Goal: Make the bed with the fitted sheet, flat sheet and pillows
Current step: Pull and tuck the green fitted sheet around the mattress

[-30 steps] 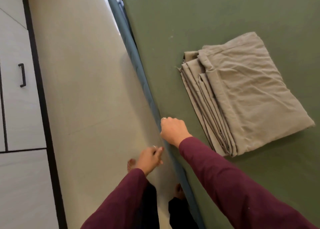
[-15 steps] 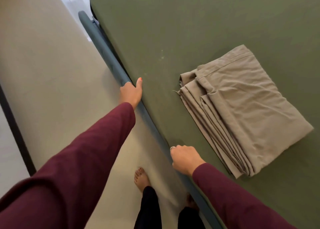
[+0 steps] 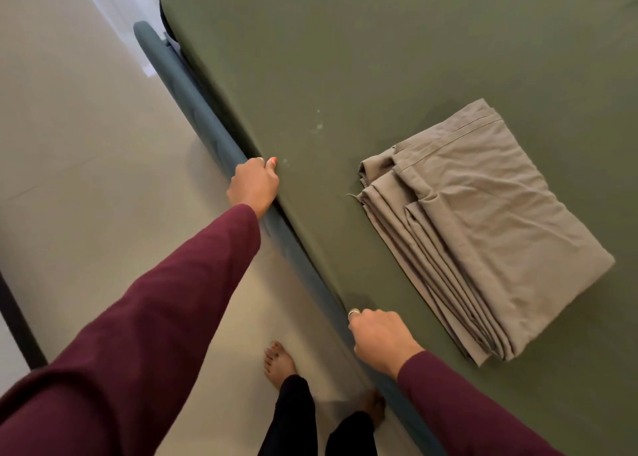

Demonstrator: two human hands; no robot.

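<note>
At the far left of the frame lies the pale floor (image 3: pixel 96 165), and the person stands on it barefoot, close against the blue-grey bed frame rail (image 3: pixel 193 110) that runs diagonally from upper left to lower right. The left hand (image 3: pixel 253 184), at centre left, is curled over the mattress edge with the thumb on top and the fingers hidden down the side, so it seems to be pinching or tucking the green fitted sheet (image 3: pixel 379 76), though I cannot tell how much cloth it holds. Further right and lower, the right hand (image 3: pixel 378 338) is clenched on the same edge, knuckles up, fingers likewise out of sight. The fitted sheet looks stretched smooth across the bed. My worry is that a hard downward tug here, with both hands on one side, could drag the elastic off a corner on the far side, which is out of view. Fingers pushed between mattress and rail could also get nipped. To the right, the tan flat sheet (image 3: pixel 483 228) lies folded on the green surface, near the edge but apart from both hands; any pulling of the cloth beneath could shift or ruck it, and it might slide toward the rail. No pillows are in view.
</note>
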